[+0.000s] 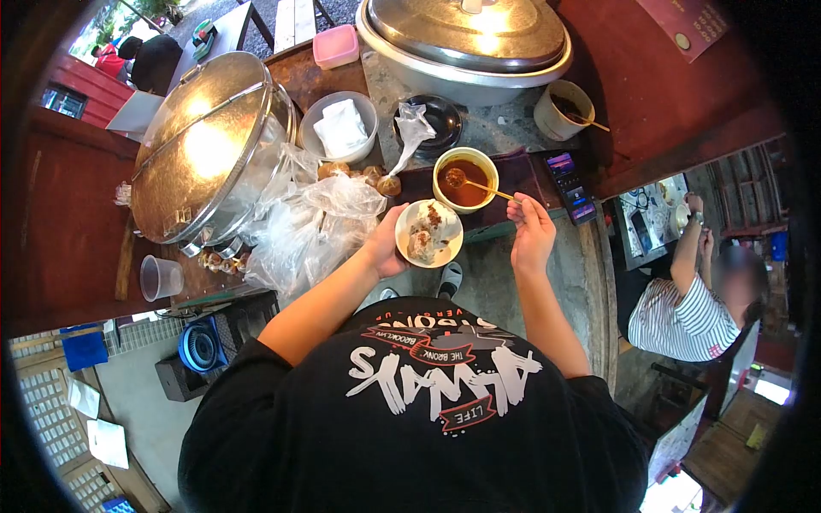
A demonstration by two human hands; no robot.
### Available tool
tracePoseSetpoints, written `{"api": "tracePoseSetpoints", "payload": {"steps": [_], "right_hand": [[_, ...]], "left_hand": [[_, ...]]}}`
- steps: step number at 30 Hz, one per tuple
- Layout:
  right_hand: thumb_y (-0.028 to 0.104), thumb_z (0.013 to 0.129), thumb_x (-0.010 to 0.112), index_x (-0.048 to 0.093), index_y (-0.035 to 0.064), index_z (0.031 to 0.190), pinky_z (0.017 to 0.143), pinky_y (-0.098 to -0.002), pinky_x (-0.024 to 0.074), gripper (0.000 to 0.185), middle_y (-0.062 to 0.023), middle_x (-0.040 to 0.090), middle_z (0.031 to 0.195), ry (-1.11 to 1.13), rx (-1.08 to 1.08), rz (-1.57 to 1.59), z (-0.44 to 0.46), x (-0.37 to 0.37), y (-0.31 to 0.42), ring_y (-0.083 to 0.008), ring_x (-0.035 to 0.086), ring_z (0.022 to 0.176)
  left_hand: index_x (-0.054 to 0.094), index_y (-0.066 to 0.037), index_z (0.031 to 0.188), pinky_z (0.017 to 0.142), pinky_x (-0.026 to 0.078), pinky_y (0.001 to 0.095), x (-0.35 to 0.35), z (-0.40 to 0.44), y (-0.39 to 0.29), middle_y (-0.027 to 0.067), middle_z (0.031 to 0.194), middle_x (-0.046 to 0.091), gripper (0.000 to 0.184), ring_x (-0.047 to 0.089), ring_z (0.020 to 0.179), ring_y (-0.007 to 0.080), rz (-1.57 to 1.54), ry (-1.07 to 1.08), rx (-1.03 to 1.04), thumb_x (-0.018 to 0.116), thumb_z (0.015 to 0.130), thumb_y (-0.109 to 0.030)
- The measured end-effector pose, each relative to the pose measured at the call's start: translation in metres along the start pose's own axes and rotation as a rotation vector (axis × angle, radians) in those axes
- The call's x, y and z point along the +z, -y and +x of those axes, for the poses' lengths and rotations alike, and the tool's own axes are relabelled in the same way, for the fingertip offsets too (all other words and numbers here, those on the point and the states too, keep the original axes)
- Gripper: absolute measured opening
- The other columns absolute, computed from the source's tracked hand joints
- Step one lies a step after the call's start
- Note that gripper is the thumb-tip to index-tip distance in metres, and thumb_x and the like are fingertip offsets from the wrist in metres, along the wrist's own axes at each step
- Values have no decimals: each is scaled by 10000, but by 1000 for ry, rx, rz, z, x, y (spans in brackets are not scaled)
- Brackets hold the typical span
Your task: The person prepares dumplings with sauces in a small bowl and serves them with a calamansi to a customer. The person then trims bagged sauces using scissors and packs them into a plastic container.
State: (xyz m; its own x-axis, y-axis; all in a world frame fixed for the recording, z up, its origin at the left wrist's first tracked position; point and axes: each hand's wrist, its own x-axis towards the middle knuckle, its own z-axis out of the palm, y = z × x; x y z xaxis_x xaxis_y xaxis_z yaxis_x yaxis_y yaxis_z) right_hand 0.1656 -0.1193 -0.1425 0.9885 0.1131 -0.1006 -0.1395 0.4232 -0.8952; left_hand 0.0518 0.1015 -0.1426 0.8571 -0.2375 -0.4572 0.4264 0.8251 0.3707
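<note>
My left hand [387, 246] is closed on the rim and side of a small pale bowl [457, 245], which holds whitish food pieces [422, 242] topped with brown bits. In my right hand [532, 229] is the thin yellowish handle of a spoon [489, 189], pinched between the fingertips. The spoon's head, filled with chunky sauce, is over or in a tub of reddish-brown sauce [469, 199]. This tub stands at the counter edge, just beyond the held bowl.
Clear plastic bags [316, 222] and tied brown packets [389, 185] lie left, before a large lidded steamer [209, 150]. Behind stand another lidded pot [466, 38], a tub with a stick [564, 111] and a black dish [440, 124]. A phone [570, 188] lies right; a person [684, 316] sits beyond.
</note>
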Motion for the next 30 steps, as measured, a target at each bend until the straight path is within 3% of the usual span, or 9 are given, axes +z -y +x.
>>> {"api": "tracePoseSetpoints", "payload": {"steps": [30], "right_hand": [[88, 923, 533, 620, -67, 1015, 733, -263, 508, 200, -118, 654, 871, -33, -18, 21, -8, 1, 15, -159, 618, 767]], "left_hand": [[520, -115, 1251, 986, 434, 444, -4, 2, 0, 81, 1245, 570, 512, 548, 1151, 271, -19, 2, -34, 272, 957, -453]]}}
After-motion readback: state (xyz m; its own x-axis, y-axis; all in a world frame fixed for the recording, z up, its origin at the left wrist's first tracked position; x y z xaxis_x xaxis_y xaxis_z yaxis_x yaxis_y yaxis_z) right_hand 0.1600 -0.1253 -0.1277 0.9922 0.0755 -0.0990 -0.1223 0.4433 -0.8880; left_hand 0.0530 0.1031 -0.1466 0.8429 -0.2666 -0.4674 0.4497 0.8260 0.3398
